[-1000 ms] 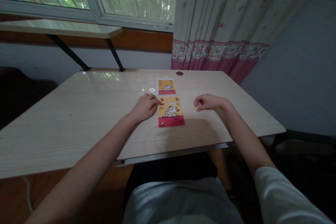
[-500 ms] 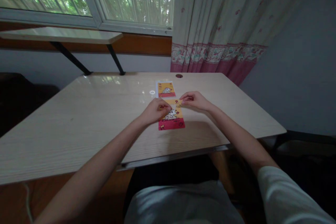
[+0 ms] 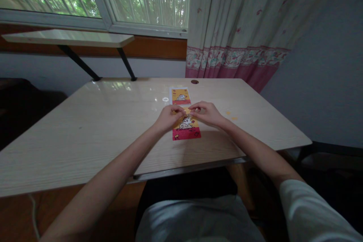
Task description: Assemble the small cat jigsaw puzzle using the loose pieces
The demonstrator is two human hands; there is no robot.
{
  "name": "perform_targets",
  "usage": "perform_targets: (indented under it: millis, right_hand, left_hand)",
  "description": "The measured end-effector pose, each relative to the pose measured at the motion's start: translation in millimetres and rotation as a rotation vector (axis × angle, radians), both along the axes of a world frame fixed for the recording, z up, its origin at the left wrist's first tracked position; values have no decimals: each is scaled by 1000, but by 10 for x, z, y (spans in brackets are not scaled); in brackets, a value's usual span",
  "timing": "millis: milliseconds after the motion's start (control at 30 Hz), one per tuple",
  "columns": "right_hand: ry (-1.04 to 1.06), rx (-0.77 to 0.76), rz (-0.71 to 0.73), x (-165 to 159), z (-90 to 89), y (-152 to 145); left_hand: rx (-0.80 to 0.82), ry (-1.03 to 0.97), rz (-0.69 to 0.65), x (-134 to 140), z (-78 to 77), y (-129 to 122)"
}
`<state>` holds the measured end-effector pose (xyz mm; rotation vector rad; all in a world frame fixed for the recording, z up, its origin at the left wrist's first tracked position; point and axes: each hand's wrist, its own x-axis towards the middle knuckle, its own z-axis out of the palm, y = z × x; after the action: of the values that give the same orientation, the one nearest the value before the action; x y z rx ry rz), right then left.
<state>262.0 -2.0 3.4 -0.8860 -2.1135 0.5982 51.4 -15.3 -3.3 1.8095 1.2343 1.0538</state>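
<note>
A yellow and red picture sheet [image 3: 186,134] with a white cartoon animal lies flat on the table in front of me. Over its upper part, my left hand [image 3: 169,117] is closed in a pinch, fingertips above the yellow area. My right hand [image 3: 207,113] is pinched too, its fingertips almost meeting the left ones. Whatever lies between the fingers is too small to make out. Just beyond the sheet is a smaller card [image 3: 181,96] with a similar picture, on a white backing.
Small yellow pieces [image 3: 233,118] lie on the table [image 3: 107,132] right of my right hand. A raised shelf [image 3: 70,38] on black supports stands at the back left. A cable hole [image 3: 194,82] is near the back edge, before the curtain [image 3: 227,60] and window.
My right hand has moved left, bringing its fingertips close to the left hand's over the sheet. Small yellow pieces on the table at right now show. My left hand stays nearly in place.
</note>
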Motion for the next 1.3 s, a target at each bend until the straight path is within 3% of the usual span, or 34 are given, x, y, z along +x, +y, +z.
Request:
perform_targets:
  millis: [133, 267, 500, 667, 933, 1300]
  right_hand:
    - [-134, 285, -5, 31, 20, -5]
    - [-208, 428, -57, 90, 6, 27]
    - [-159, 453, -194, 254, 46, 79]
    - [-117, 404, -187, 269, 69, 79]
    - [-198, 39, -60, 149, -145, 154]
    - [-243, 17, -36, 117, -244, 218]
  left_hand:
    - [-19, -49, -24, 14, -63, 29]
    - [9, -36, -43, -35, -99, 67]
    - [253, 476, 48, -393, -120, 198]
    - [246, 657, 105, -472, -169, 222]
    - [237, 825, 80, -449, -84, 105]
    - [216, 812, 71, -448, -64, 98]
